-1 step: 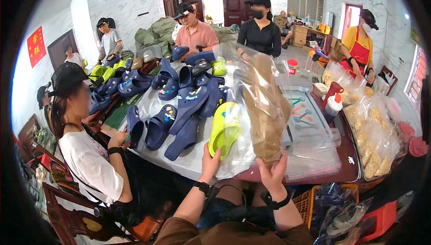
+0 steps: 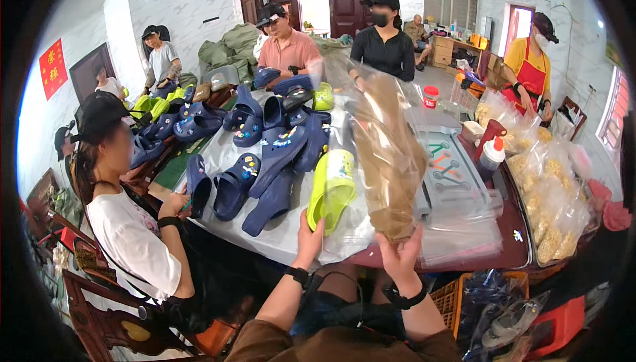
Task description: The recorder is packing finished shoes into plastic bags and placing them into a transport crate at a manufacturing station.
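Observation:
My left hand (image 2: 309,237) grips a lime-green clog (image 2: 329,201) by its heel end, toe pointing away from me. Clear plastic of a bag (image 2: 341,113) overlaps the clog's toe; whether the toe is inside it, I cannot tell. In my right hand (image 2: 401,254), the fingers hold the lower end of a long, crinkled brown piece (image 2: 389,176) that stands upright against or within the same clear plastic. Just left of the green clog lie several navy clogs (image 2: 268,203) with small coloured charms.
A stack of flat clear bags (image 2: 464,233) lies at right, beside a squeeze bottle (image 2: 491,156) and a red-lidded jar (image 2: 430,95). Bags of small pale pieces (image 2: 550,209) line the right edge. A co-worker (image 2: 136,229) sits close on my left; others stand across the table.
The clear plastic and the brown piece have shifted very slightly. Both hands keep their holds.

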Demonstrator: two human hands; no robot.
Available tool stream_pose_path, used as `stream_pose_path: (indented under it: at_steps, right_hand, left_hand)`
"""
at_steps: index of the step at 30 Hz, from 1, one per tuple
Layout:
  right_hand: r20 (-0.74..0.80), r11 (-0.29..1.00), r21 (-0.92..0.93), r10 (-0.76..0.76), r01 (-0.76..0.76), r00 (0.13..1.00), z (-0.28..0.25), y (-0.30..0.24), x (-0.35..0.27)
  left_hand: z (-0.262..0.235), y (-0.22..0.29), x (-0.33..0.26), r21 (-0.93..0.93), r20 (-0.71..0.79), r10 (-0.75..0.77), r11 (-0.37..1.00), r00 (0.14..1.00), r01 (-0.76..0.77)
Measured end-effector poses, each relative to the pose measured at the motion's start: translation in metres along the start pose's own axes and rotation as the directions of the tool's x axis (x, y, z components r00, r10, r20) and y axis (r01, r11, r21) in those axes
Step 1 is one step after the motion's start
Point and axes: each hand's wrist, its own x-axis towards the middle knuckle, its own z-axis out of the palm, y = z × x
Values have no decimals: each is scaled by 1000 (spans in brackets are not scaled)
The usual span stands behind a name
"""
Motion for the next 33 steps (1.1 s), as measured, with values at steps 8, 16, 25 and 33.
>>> stream_pose_path:
  at_steps: [8,16,25,33]
  right_hand:
    - [70,996,71,43,-48,997,18,-21,6]
    - [133,943,-297,-114,149,985,-19,-6,-6]
    - [75,918,-391,-38,65,996,-58,-9,-2]
    - [62,918,-369,181,-146,981,-85,-1,-14]
  left_hand:
    - [-6,-13,1,-12,66,16,1000,998,-15]
    - [1,1,5,-13,36,-40,999,999,40]
    - [-8,0,9,-260,60,-270,925,961,276]
    - [-18,29,-13,514,43,208,834,977,-201]
